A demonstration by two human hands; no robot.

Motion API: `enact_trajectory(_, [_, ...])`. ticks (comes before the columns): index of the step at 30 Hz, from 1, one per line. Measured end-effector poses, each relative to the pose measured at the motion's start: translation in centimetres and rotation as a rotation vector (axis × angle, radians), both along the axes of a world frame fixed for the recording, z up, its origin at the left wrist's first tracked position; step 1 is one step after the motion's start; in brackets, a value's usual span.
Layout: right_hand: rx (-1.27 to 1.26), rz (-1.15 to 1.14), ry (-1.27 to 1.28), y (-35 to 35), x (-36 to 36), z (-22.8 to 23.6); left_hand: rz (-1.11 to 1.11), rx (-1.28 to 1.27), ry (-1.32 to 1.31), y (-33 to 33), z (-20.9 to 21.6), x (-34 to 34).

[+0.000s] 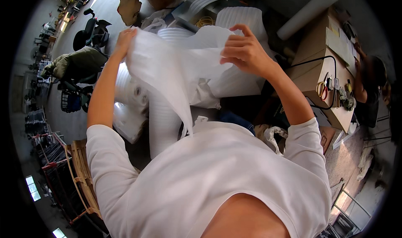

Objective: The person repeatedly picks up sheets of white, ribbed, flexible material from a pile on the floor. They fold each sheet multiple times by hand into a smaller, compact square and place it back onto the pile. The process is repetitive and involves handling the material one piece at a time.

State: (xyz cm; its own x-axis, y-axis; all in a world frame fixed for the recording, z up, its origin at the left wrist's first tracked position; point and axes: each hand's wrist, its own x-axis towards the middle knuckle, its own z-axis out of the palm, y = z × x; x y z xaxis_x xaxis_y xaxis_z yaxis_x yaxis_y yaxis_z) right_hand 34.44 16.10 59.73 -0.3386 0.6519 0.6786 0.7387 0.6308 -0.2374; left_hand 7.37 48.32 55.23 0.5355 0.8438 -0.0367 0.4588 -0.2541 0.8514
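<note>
A thin white foam sheet (pixel 157 64) hangs in the air in front of my chest. My left hand (pixel 124 41) is raised and closed on its upper left edge. From there a long, narrow fold drops toward my shirt. On the other side, the bent fingers of my right hand (pixel 247 49) meet the sheet's right part; the exact pinch is partly hidden. Part of the sheet between the hands is blurred. Beneath it stand and lie several white foam rolls (pixel 163 116), and a wide ribbed foam roll (pixel 240 18) is beyond my right hand.
At right, a cardboard-coloured workbench (pixel 312 49) bears scissors (pixel 322 87), with another person (pixel 370 74) beside it. A long foam roll (pixel 312 12) leans at the back. Left are an electric scooter (pixel 90 33), a green jacket (pixel 79 62) and wooden slats (pixel 81 175).
</note>
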Motion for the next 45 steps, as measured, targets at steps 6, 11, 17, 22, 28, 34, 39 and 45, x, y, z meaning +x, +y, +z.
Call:
enact_trajectory(6, [-0.656,-0.263,0.203,-9.2,10.3,-4.3,0.591,0.374,0.873,9.0,2.6,-22.1])
enact_trajectory(11, [-0.442,-0.409,0.454,-8.3,14.0,-3.2,0.434,0.425,0.752,9.3,2.6,-23.4])
enact_trajectory(17, [-0.104,-0.236,0.149,3.1,9.5,-5.4,-0.139,0.228,0.422,-0.6,1.0,-3.8])
enact_trajectory(22, [-0.097,-0.160,0.046,8.3,0.9,-5.9,-0.379,-0.022,0.352,-10.3,-0.4,7.0])
enact_trajectory(28, [0.024,-0.078,0.075,6.6,-6.0,-5.8,-0.612,-0.022,0.197,-14.0,-0.6,9.7])
enact_trajectory(34, [0.074,-0.197,0.252,5.9,-6.3,-6.4,-0.273,-0.693,-0.178,-17.0,2.3,10.7])
enact_trajectory(39, [-0.070,0.015,0.650,7.5,-5.1,-5.9,-0.518,-0.190,0.237,-14.3,2.4,10.6])
enact_trajectory(45, [-0.590,0.231,0.616,10.8,1.7,-2.4,-0.749,0.094,0.526,-12.3,9.8,11.2])
